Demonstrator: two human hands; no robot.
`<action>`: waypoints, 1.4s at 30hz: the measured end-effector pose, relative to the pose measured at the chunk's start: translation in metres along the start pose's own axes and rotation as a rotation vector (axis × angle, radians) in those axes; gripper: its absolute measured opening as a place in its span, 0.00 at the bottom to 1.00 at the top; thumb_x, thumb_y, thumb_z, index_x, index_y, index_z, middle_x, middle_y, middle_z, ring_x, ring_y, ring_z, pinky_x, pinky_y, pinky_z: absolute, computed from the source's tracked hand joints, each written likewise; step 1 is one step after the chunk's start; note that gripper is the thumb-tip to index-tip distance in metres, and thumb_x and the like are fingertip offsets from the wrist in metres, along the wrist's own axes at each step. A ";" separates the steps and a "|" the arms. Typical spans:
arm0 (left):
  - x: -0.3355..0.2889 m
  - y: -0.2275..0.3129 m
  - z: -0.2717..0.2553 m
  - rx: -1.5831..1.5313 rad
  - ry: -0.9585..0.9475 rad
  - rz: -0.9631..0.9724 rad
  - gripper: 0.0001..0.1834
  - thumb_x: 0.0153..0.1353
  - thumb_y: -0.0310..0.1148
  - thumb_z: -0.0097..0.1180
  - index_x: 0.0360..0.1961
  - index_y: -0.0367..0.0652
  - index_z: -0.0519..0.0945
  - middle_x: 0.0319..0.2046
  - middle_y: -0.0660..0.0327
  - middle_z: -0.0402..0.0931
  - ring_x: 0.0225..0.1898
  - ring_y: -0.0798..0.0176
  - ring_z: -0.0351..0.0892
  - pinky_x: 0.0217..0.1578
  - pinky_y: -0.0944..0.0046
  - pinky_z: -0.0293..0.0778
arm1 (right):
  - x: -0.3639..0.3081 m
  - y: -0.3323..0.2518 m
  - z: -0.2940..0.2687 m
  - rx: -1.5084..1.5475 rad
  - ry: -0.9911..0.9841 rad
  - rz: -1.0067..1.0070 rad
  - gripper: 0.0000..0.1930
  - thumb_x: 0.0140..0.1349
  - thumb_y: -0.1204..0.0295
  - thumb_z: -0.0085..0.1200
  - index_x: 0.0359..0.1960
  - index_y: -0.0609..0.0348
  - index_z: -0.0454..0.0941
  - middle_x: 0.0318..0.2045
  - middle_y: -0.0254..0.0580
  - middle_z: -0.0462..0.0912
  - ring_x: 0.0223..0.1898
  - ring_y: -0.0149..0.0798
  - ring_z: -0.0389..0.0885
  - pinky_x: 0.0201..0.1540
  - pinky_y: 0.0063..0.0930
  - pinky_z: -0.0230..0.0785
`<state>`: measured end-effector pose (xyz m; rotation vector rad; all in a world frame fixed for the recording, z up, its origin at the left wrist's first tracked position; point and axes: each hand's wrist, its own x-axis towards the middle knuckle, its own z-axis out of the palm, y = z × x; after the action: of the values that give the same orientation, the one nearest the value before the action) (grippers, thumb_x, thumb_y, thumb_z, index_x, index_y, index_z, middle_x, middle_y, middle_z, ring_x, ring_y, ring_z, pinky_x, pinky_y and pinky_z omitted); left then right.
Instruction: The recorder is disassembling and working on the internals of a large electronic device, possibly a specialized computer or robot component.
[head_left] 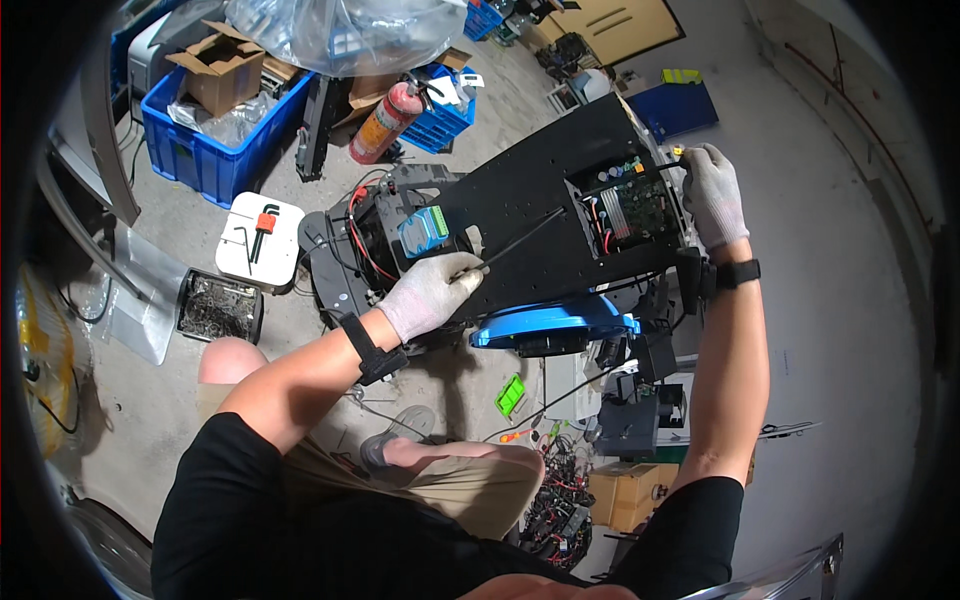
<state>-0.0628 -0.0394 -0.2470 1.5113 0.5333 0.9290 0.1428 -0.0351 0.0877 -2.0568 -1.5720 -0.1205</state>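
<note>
In a light work glove, my left hand [432,292] is closed, its fingers pinching a thin black rod or cable [525,238]. That piece runs slantwise over a long black metal panel [510,180] towards the panel's cut-out. Inside the cut-out shows a green circuit board [640,205] with red wires and a silver heat sink. My gloved right hand [715,195] is closed at the panel's far right end, beside the board; a short dark piece shows at its fingertips, too small to name. A blue module with a green terminal block [425,232] sits by my left hand.
Below the panel is a blue round-edged part [550,322]. A white box lid with hex keys [258,240] and a tray of screws [220,307] lie left. Behind stand a fire extinguisher [387,122] and a blue crate [225,160]. Tangled cables [560,500] lie near my leg.
</note>
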 end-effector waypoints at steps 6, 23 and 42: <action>0.003 -0.007 -0.006 -0.143 0.270 0.089 0.10 0.69 0.33 0.54 0.39 0.36 0.81 0.26 0.54 0.78 0.29 0.61 0.79 0.36 0.60 0.76 | -0.051 -0.013 -0.016 -0.306 -0.006 -0.172 0.14 0.71 0.66 0.52 0.43 0.68 0.81 0.30 0.43 0.82 0.34 0.34 0.79 0.41 0.29 0.72; -0.029 -0.080 -0.063 0.949 -0.310 -0.638 0.23 0.66 0.45 0.47 0.52 0.46 0.86 0.51 0.49 0.84 0.53 0.44 0.83 0.51 0.48 0.79 | -0.104 -0.005 0.001 -0.552 0.143 -0.376 0.09 0.69 0.68 0.56 0.42 0.61 0.82 0.36 0.54 0.84 0.39 0.52 0.85 0.44 0.39 0.76; -0.033 0.045 -0.067 -0.133 -0.587 0.192 0.19 0.73 0.45 0.51 0.42 0.37 0.79 0.33 0.64 0.77 0.36 0.68 0.75 0.41 0.66 0.73 | -0.242 -0.012 0.151 0.210 -0.800 -0.153 0.18 0.66 0.62 0.59 0.51 0.61 0.78 0.36 0.56 0.84 0.38 0.53 0.85 0.43 0.41 0.76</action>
<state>-0.1434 -0.0327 -0.2148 1.6359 -0.0972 0.6025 0.0182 -0.1724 -0.1292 -1.9077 -2.0733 0.8740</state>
